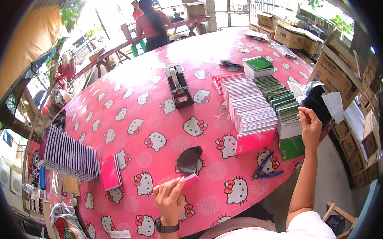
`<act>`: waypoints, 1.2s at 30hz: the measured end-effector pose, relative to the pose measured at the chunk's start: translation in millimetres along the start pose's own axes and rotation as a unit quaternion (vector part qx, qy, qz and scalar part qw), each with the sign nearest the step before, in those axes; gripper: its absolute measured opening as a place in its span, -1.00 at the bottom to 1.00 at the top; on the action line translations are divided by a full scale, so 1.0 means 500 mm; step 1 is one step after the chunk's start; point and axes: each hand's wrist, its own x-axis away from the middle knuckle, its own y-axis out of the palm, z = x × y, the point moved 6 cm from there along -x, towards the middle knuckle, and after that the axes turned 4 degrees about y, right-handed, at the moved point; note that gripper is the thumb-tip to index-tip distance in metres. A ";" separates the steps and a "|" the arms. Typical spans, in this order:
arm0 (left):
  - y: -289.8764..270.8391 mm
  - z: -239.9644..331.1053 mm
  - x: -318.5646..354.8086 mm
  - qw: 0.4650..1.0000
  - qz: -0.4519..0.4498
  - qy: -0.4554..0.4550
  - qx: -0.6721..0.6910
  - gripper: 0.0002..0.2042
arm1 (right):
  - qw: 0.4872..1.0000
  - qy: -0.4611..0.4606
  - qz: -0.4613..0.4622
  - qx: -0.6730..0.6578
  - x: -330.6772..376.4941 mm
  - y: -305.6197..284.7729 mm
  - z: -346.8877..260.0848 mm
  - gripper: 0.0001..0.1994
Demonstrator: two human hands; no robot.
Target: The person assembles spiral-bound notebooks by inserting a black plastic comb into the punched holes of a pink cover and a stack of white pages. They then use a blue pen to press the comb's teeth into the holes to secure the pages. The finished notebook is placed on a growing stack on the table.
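Note:
My left hand (170,199), wearing a dark wristwatch, is closed on a small pink piece with a pale edge (191,179); whether it is a notebook seen edge-on I cannot tell. Just beyond it lies a dark oval dish-like thing (189,160). My right hand (310,123) is raised at the right with its fingers pinched; what they hold, if anything, is too small to make out. Below and beside that hand runs a row of green notebooks (291,146). A long row of pink notebooks (254,141) stands left of the green ones. Blue-handled pliers (267,167) lie nearer to me.
A tape dispenser (180,88) stands mid-table. At the left are a stack of dark-covered notebooks (70,153) and a pink notebook (111,172). Black spiral coils (316,104) and a cardboard box (334,74) are at the right. A person (153,26) is at a far table.

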 end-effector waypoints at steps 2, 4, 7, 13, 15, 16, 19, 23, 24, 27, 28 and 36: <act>0.001 -0.002 0.001 1.000 0.002 0.001 -0.003 -0.62 | 1.000 -0.002 -0.018 -0.009 -0.010 0.016 0.011 -0.88; 0.002 -0.003 -0.004 1.000 0.003 0.003 -0.012 -0.63 | 0.999 -0.007 -0.048 -0.009 -0.040 0.057 0.003 -0.87; 0.002 -0.010 -0.003 1.000 0.005 -0.006 -0.023 -0.63 | 0.984 -0.046 -0.171 -0.017 -0.125 0.211 -0.055 -0.85; -0.004 -0.014 -0.007 0.999 0.021 -0.021 -0.034 -0.68 | 0.920 -0.108 -0.356 0.127 -0.324 0.641 -0.004 -0.61; 0.001 -0.009 -0.024 0.999 0.028 -0.017 -0.011 -0.66 | 0.901 -0.086 -0.360 0.228 -0.407 0.724 0.102 -0.57; -0.002 -0.012 -0.024 0.999 0.026 -0.021 0.004 -0.64 | 0.876 -0.055 -0.365 0.308 -0.435 0.762 0.151 -0.49; -0.001 -0.018 -0.023 0.998 0.014 -0.029 0.054 -0.61 | 0.764 0.022 -0.319 0.561 -0.503 0.791 0.293 -0.25; -0.005 -0.011 -0.011 0.997 0.005 -0.057 0.058 -0.65 | 0.765 0.179 -0.359 0.505 -0.462 0.810 0.282 -0.23; -0.008 -0.013 -0.014 0.997 0.007 -0.052 0.056 -0.66 | 0.770 0.196 -0.354 0.493 -0.463 0.810 0.282 -0.27; -0.013 -0.012 -0.016 0.997 0.011 -0.048 0.064 -0.67 | 0.760 0.149 -0.379 0.506 -0.460 0.808 0.270 -0.43; -0.014 -0.010 -0.017 0.996 0.015 -0.047 0.069 -0.68 | 0.773 0.107 -0.379 0.498 -0.457 0.816 0.264 -0.50; -0.029 -0.003 -0.024 0.994 0.012 -0.040 0.098 -0.68 | 0.920 -0.104 -0.255 0.279 -0.493 0.755 0.071 -0.56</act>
